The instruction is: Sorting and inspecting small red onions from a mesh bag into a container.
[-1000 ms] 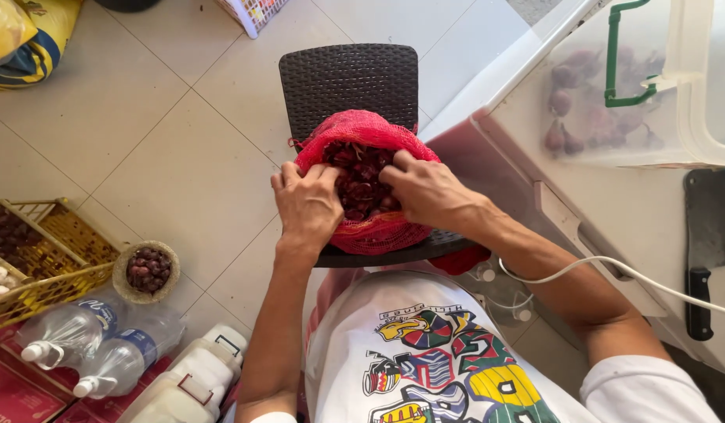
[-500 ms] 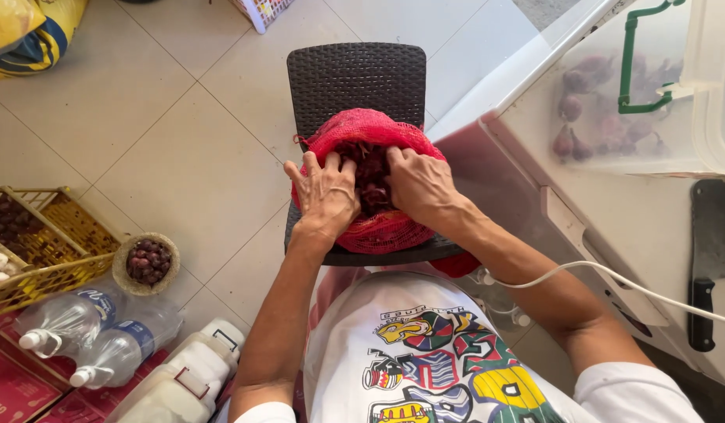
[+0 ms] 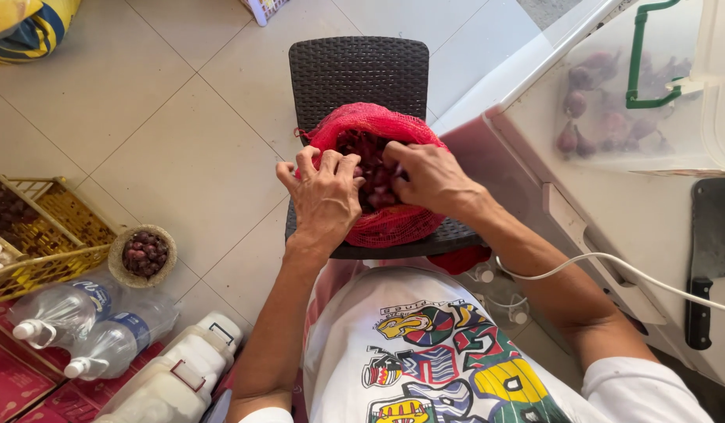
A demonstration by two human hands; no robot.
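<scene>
A red mesh sack [image 3: 394, 227] full of small dark red shallots [image 3: 369, 157] sits on a dark woven plastic chair [image 3: 358, 70] in front of me. My left hand [image 3: 325, 200] lies over the sack's near left side, fingers bent into the open top. My right hand [image 3: 429, 178] reaches in from the right, fingers curled among the shallots. What the fingertips pinch is hidden. Both forearms come up from the bottom of the view.
A small woven bowl of shallots [image 3: 143, 254] and a yellow basket [image 3: 45, 227] stand on the tiled floor at left, above plastic bottles [image 3: 88, 317]. At right, a white counter holds a clear lidded box of shallots [image 3: 613, 102], a cleaver [image 3: 711, 258] and a white cable [image 3: 613, 262].
Both hands have drawn closer together over the sack's opening, the right hand sliding left into the shallots. The view shifted slightly, so the chair sits higher in the frame.
</scene>
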